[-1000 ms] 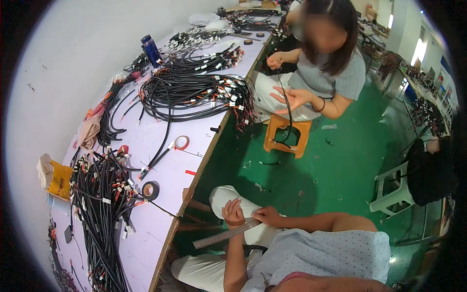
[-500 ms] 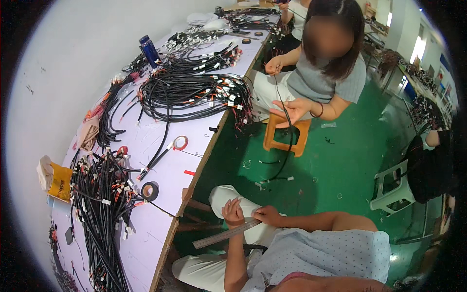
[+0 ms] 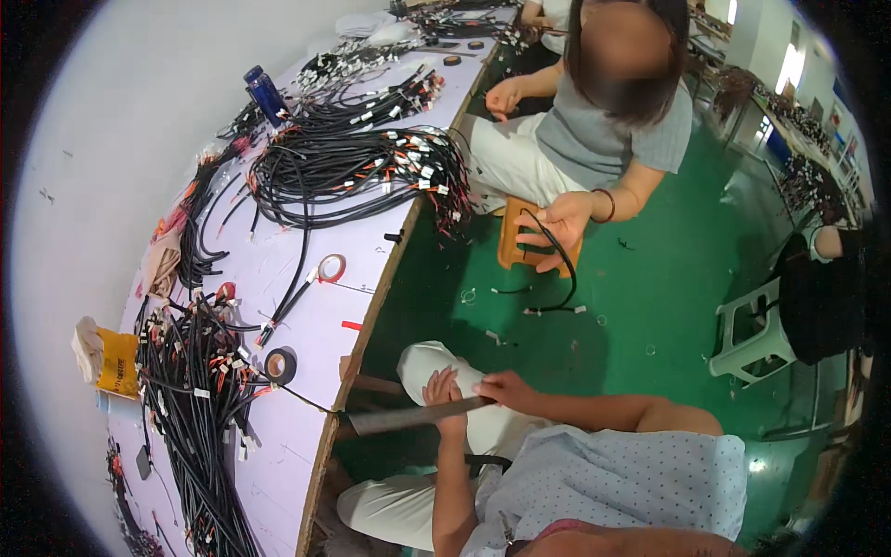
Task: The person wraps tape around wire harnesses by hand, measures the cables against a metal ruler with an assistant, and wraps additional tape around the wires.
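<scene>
My right hand [image 3: 506, 390] is closed on one end of a metal ruler [image 3: 399, 418], above my lap. The ruler stretches left across my left wrist, and its far end reaches close to the table edge. My left hand [image 3: 443, 388] is raised with the fingers stretched out, and it holds nothing. Across from me, a co-worker's hand [image 3: 557, 227] has a black cable [image 3: 570, 278] looped over it, the white-tagged end hanging low. The co-worker's other hand [image 3: 506, 96] is near their lap.
On the table [image 3: 288, 408] at left lie black cable bundles [image 3: 343, 176], a black tape roll [image 3: 279, 365], a red-rimmed tape roll [image 3: 331, 268] and a dark blue bottle [image 3: 265, 96]. An orange stool [image 3: 510, 243] and a pale green stool [image 3: 752, 339] stand on the green floor.
The ruler's free end has swung up and left toward the table edge. The co-worker's near hand has lowered, and the cable now hangs from it in a shorter loop, off the other hand.
</scene>
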Demonstrator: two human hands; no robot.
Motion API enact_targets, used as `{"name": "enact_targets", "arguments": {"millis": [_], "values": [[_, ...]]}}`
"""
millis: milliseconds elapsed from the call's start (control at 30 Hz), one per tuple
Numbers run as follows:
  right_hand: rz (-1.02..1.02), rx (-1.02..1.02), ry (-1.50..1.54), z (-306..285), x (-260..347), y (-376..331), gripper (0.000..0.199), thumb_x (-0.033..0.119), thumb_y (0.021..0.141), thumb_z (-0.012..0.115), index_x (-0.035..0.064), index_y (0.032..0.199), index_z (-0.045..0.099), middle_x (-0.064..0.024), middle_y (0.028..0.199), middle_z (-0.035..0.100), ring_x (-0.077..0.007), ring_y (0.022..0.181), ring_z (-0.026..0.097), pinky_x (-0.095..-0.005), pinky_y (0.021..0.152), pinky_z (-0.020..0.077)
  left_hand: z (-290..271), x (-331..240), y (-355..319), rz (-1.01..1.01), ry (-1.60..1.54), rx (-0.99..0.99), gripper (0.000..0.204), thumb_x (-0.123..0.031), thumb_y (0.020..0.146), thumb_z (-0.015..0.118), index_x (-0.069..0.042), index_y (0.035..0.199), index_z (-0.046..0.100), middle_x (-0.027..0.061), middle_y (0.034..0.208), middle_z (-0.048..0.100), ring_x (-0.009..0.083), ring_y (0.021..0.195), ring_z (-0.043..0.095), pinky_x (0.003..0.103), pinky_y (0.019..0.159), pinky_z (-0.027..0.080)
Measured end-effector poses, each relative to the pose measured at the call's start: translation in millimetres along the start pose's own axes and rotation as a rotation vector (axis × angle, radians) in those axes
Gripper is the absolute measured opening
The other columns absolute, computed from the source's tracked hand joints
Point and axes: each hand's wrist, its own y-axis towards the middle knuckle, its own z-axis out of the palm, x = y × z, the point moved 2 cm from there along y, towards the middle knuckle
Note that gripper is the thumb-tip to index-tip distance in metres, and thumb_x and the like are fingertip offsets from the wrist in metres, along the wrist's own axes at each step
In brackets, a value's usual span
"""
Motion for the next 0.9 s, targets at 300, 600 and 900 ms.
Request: {"name": "enact_targets", "arguments": {"millis": [300,600,900], "values": [[-0.463,0.022,0.152,20,111,37,0.021,0.018,0.096,0.051,0.002,0.109,0.054,-0.002,0.087,0.056,-0.0082,0.077,0.052,-0.0238,0.07,0.0444,-4,-8,-1,-0.076,0.008,0.061,0.027,-0.015,0.09,0.048,-0.005,0.111,0.062,0.0103,0.122,0.058,0.0296,0.125,0.044,0.049,0.109,0.022],[-0.489,0.214,0.282,73,176,49,0.037,0.005,0.092,0.045,0.0055,0.128,0.041,-0.0039,0.081,0.051,-0.0088,0.063,0.051,-0.0234,0.05,0.0464,-3,6,-21,-0.149,-0.307,-0.022,0.024,-0.013,0.088,0.053,0.004,0.102,0.061,0.0203,0.102,0.06,0.0367,0.102,0.052,0.044,0.094,0.037],[-0.573,0.07,0.126,107,183,90,0.036,0.009,0.086,0.054,0.0056,0.121,0.044,-0.0136,0.08,0.059,-0.0199,0.065,0.058,-0.0366,0.061,0.0478,1,2,-28,-0.201,-0.348,-0.015,0.02,-0.007,0.088,0.052,0.005,0.102,0.061,0.0203,0.105,0.061,0.0348,0.104,0.052,0.042,0.095,0.036]]}}
